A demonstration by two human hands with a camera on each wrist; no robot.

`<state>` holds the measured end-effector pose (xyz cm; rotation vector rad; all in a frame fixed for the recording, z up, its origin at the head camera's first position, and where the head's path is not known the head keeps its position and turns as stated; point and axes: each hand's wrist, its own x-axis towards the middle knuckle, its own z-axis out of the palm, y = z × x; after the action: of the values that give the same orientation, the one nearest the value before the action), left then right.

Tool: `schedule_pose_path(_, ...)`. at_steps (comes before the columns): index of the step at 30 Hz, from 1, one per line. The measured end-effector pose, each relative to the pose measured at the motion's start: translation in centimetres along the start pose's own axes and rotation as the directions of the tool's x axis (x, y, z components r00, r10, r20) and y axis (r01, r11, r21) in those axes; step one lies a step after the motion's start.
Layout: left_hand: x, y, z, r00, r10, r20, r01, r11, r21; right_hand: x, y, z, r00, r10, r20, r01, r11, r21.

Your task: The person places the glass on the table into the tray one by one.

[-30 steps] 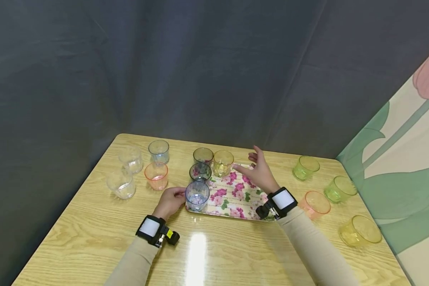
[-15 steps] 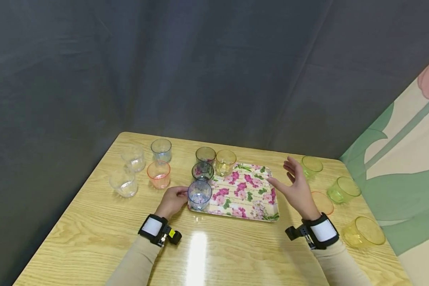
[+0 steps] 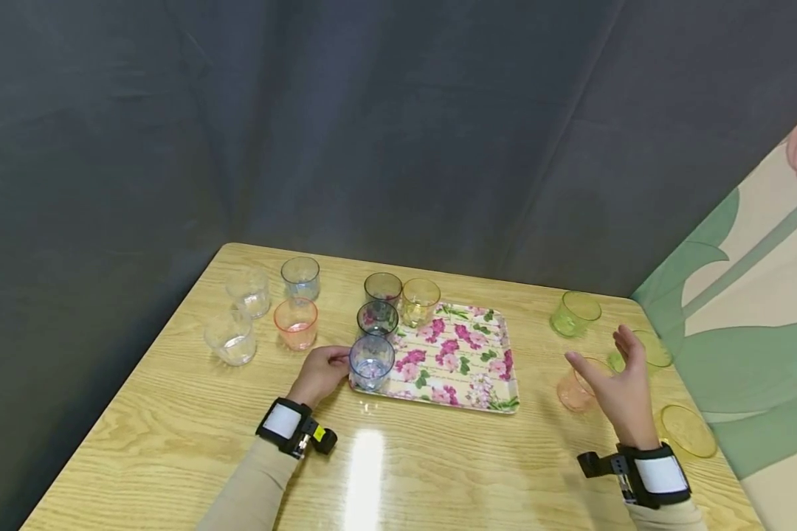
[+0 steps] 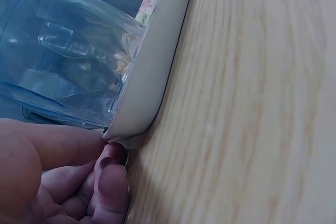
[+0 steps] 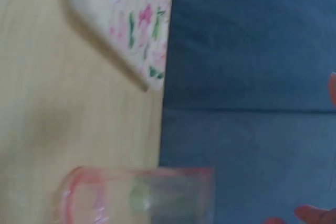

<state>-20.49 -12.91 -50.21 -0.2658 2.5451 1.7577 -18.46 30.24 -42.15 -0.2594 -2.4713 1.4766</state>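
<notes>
My left hand [image 3: 316,377] pinches the rim of a flower-patterned tray [image 3: 448,346] at its near left corner. In the left wrist view the thumb lies against the tray's edge [image 4: 152,77] with curled fingers below it, beside a blue glass [image 4: 63,56]. Along the tray's left side stand that blue glass, two dark glasses [image 3: 378,322] and a yellow glass [image 3: 420,304]. My right hand [image 3: 623,398] holds nothing; thumb and fingers are spread, just right of an orange glass [image 3: 573,391] that it partly overlaps. In the right wrist view only fingertips show near that orange-rimmed glass [image 5: 139,192].
Two clear glasses [image 3: 231,341], a light blue glass [image 3: 300,280] and an orange-red glass [image 3: 296,326] stand on the wooden table [image 3: 452,472], left of the tray. On the right are two green glasses [image 3: 574,316] and a yellow glass [image 3: 691,433]. A dark curtain hangs behind.
My right hand has moved right and nearer, from above the tray to beside the orange glass, its fingers still spread. My left hand stays at the tray's corner.
</notes>
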Motion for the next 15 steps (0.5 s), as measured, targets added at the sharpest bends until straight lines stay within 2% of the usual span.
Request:
schedule_pose_path(3,0.0,0.0,0.0,1.0,0.01,-0.002,-0.01,1.0,-0.002,-0.2,1.2,-0.3,0.998,0.055,-0.018,-0.054,0.998,0.015)
schedule_pose_path(6,0.1,-0.1,0.0,1.0,0.02,0.006,-0.02,1.0,0.005,-0.3,2.3,-0.7,0.993,0.115,-0.002,-0.115,0.993,0.011)
schedule_pose_path(11,0.1,-0.2,0.1,1.0,0.018,0.002,-0.018,1.0,0.012,-0.3,3.8,-1.0,0.976,0.196,0.095,-0.197,0.98,-0.007)
schedule_pose_path(15,0.1,-0.2,0.1,1.0,0.018,-0.003,-0.018,1.0,-0.001,-0.4,4.5,-1.0,0.961,0.222,0.165,-0.222,0.975,-0.018)
